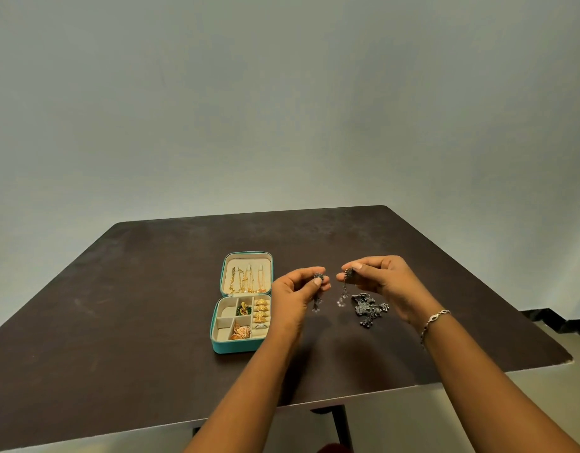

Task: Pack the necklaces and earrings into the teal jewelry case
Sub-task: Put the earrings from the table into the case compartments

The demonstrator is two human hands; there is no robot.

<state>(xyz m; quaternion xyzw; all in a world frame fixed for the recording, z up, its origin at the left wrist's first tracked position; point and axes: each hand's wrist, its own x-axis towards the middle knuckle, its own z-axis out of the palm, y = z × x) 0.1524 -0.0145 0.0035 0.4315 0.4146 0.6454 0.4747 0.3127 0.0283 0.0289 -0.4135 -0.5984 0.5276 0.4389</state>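
The dark table (144, 305) carries all items. The teal jewelry case (233, 348) lies open at 9 o'clock from the hands, lid folded back towards 12 o'clock. Gold necklaces (247, 279) hang in the lid, and gold earrings (261, 311) fill the 3 o'clock column of the tray. The 9 o'clock column looks free.

The left hand (295, 291) pinches one dark metal earring (318, 276) between thumb and forefinger, the other fingers curled. The right hand (385, 282) pinches the matching earring (343, 291) the same way. Both are held above the table, near each other but apart. A heap of dark metal jewelry (368, 310) rests on the table at 5 o'clock from the right-hand earring (individual pieces cannot be told apart).

Handling: each earring is probably light, with a rigid head and loose, tangle-prone dangles. Grip at the head, never the dangles.

Orientation: each long axis runs 12 to 6 o'clock, head up, dangles down. Each should probably be laid flat to suit a compartment.
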